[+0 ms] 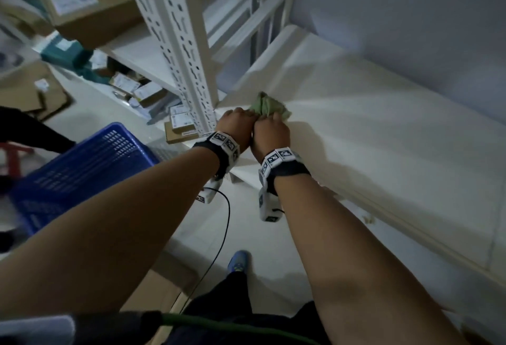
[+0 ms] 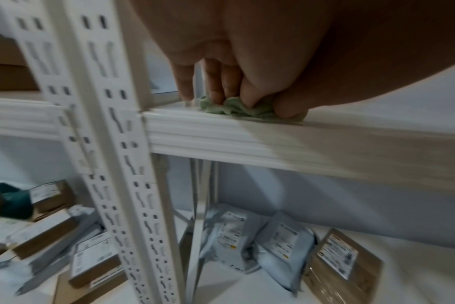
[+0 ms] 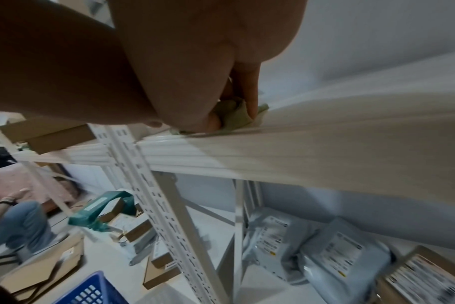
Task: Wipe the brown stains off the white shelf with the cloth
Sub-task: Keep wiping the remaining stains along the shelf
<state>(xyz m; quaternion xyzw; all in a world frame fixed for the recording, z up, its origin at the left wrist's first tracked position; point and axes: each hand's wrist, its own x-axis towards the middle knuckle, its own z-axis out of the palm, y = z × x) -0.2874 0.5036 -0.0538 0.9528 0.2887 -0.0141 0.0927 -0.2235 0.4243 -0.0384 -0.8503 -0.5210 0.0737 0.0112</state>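
Observation:
A crumpled green cloth [image 1: 269, 108] lies bunched on the near left corner of the white shelf [image 1: 369, 131], beside the slotted upright. Both hands meet on it. My left hand [image 1: 237, 122] curls its fingers [image 2: 221, 90] down into the cloth [image 2: 234, 109] at the shelf's front lip [image 2: 273, 142]. My right hand [image 1: 271, 130] grips the cloth [image 3: 234, 118] from the right, knuckles up, touching the left hand. The shelf surface looks blurred and pale, and no brown stain shows plainly. The hands hide the part of the shelf beneath them.
A white slotted upright [image 1: 186, 52] stands just left of the hands. A blue plastic basket [image 1: 82, 169] and cardboard boxes [image 1: 93, 8] sit lower left. Grey parcels [image 2: 260, 240] lie on the shelf below. Someone sits at the far left [image 3: 18, 222]. A black cable [image 1: 219, 240] hangs from my left wrist.

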